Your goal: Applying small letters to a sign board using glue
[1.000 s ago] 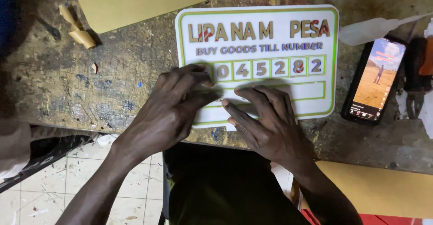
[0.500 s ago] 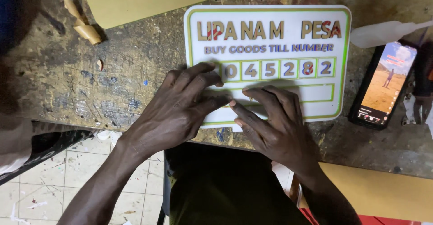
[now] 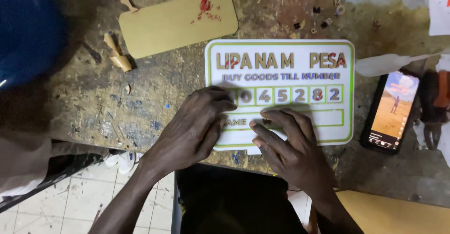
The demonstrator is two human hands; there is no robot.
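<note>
We look straight down at our two hands resting on a white rectangular sign board (image 3: 281, 51) with rounded corners and a thin green border. It lies flat near the front edge of a worn, paint-flecked wooden tabletop (image 3: 140, 98). Raised tan letters and a row of small number tiles stand on its smooth face.

Our left hand (image 3: 192, 131) lies palm down over the board's lower left corner, its fingers loosely curled together and pressing on the surface. Our right hand (image 3: 288, 147) lies palm down over the lower middle, fingers slightly spread, fingertips pointing left toward the other hand. The two hands are just beside each other. We cannot tell whether either pinches a small piece beneath the fingers.

A flat tan panel (image 3: 178, 23) with rounded corners and a red smear lies behind and to the left, well apart from the board. Small pale wood offcuts (image 3: 117, 56) lie to its left. A dark phone (image 3: 391, 112) with a lit screen lies just beside the board's right edge. Another tan sheet (image 3: 398, 215) juts out at the lower right. The tabletop left of the board is bare and rough. Pale floor tiles (image 3: 75, 201) show below the table's front edge.
</note>
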